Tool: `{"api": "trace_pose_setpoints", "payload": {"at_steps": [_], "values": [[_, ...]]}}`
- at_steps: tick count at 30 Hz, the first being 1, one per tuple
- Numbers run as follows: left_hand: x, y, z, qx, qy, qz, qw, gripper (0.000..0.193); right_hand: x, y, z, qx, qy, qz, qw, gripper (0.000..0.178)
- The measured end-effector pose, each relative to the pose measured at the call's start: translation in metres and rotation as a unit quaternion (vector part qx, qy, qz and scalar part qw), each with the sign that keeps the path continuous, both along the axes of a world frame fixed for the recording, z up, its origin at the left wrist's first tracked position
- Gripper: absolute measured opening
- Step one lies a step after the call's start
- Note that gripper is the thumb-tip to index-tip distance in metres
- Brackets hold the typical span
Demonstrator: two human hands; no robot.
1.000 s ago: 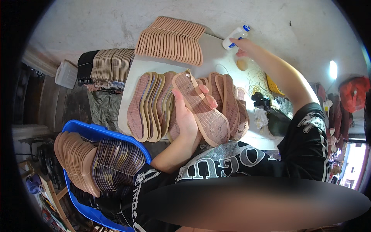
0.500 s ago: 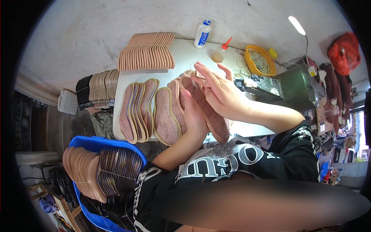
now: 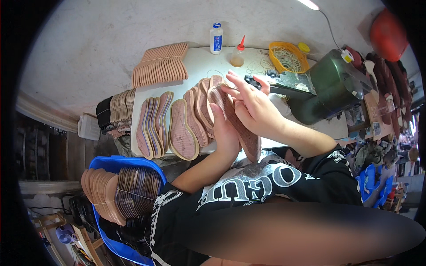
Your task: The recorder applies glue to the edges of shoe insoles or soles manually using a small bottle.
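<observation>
A pinkish-brown insole [image 3: 249, 139] with printed lines stands tilted between my hands. My left hand [image 3: 227, 136] grips its left side, thumb pointing up and other fingers hidden behind it. My right hand [image 3: 259, 108] is at its upper right; a bent finger presses the top end, while other fingers stick up and apart. Just left of my hands, several pink insoles [image 3: 191, 117] lie overlapping in a fanned row, one broad light-edged insole [image 3: 183, 133] foremost. Farther left is another overlapping group of pink insoles [image 3: 151, 126] with pale edges.
A tied row of tan insoles [image 3: 159, 65] sits at the white table's back left. Behind are a white bottle [image 3: 216, 40], a red-tipped glue bottle [image 3: 238, 55] and a yellow basket [image 3: 288, 57] of bands. A green machine [image 3: 330, 86] stands right; a blue bin [image 3: 128, 162] holds insole bundles.
The view has shifted, so the table things sit a little farther left. Both hands keep nearly the same hold on the insole, which stands slightly more upright; more of the fanned insoles show.
</observation>
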State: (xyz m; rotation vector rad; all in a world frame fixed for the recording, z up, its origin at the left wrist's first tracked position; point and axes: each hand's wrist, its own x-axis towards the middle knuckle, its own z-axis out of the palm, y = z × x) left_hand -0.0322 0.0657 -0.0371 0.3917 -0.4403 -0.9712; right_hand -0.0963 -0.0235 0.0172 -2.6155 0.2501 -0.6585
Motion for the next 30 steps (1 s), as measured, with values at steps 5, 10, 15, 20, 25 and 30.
{"api": "trace_pose_setpoints", "payload": {"at_steps": [5, 10, 15, 20, 25, 30], "values": [[-0.013, -0.012, -0.005, 0.037, -0.031, 0.01, 0.999, 0.072, -0.026, 0.002, -0.004, 0.005, -0.027, -0.015, 1.0, 0.059], [-0.027, -0.019, -0.01, 0.053, -0.102, -0.014, 0.993, 0.073, -0.032, -0.003, -0.01, 0.002, -0.074, -0.057, 0.996, 0.061], [-0.025, -0.023, -0.014, 0.084, -0.074, 0.041, 0.993, 0.066, -0.043, 0.005, -0.012, 0.003, -0.055, -0.036, 0.998, 0.054], [-0.02, -0.025, -0.011, 0.092, 0.027, 0.048, 0.994, 0.064, -0.059, 0.005, -0.021, 0.035, -0.034, -0.012, 0.999, 0.052], [-0.011, -0.027, -0.002, 0.119, 0.033, 0.042, 0.991, 0.059, -0.069, 0.003, -0.025, 0.094, -0.03, 0.015, 0.995, 0.053], [0.022, -0.035, 0.008, 0.101, -0.118, 0.095, 0.983, 0.05, -0.07, -0.009, -0.04, 0.346, -0.189, -0.022, 0.919, 0.053]]}}
